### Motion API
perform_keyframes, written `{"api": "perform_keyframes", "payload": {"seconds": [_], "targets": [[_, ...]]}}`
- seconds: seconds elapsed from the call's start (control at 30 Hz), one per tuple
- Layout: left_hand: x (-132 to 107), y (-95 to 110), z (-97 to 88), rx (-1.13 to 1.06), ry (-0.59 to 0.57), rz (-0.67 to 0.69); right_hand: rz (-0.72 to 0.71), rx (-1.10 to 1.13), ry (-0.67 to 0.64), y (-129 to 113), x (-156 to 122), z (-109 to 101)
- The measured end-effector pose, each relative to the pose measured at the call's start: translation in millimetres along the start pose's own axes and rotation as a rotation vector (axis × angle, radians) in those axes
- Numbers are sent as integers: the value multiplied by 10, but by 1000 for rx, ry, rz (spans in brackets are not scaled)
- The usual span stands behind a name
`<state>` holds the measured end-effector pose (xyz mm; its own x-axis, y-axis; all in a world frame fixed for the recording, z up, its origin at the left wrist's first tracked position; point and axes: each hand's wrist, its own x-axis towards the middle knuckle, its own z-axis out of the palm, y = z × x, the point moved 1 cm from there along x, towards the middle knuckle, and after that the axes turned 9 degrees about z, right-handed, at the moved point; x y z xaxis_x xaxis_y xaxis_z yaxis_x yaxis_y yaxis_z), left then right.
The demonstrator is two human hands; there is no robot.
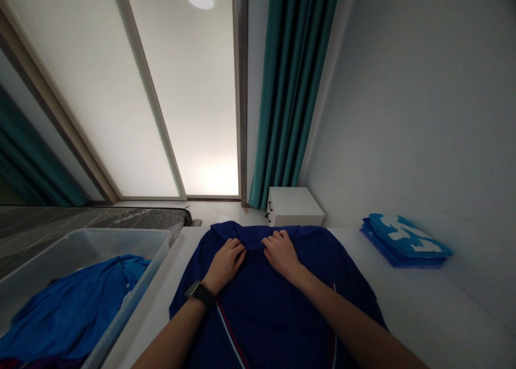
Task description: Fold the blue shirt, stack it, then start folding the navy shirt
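A navy blue shirt (274, 304) with red-and-white piping lies spread on a white table. At its far end, my left hand (226, 261), below a wrist with a dark-strapped watch (200, 293), has its fingers curled on the collar area. Close by on the right, my right hand (281, 252) pinches the same folded edge, with a small gap between the two hands. My fingertips are partly hidden in the cloth. The shirt's near end runs out of view beneath my forearms.
Left of the table stands a translucent plastic bin (161, 250) holding blue clothes (80, 304). A folded stack of blue garments (407, 241) lies at the right near the wall. Beyond are a white cabinet (296, 205), teal curtain (296, 89) and frosted sliding doors (193, 105).
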<state>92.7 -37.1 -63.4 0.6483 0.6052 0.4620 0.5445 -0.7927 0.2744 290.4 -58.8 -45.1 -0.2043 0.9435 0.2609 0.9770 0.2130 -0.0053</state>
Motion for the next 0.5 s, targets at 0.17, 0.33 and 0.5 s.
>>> {"api": "perform_keyframes", "payload": {"seconds": [0.17,0.33,0.5], "targets": [[-2,-36,5,-51,20,-26,-32,-83,3,349,-24,-71],[-5,-63,19,-80,33,-31,40,-188,44,745,-119,-155],[-5,-70,12,-86,34,-36,204,-300,55,1049,-341,-195]]}}
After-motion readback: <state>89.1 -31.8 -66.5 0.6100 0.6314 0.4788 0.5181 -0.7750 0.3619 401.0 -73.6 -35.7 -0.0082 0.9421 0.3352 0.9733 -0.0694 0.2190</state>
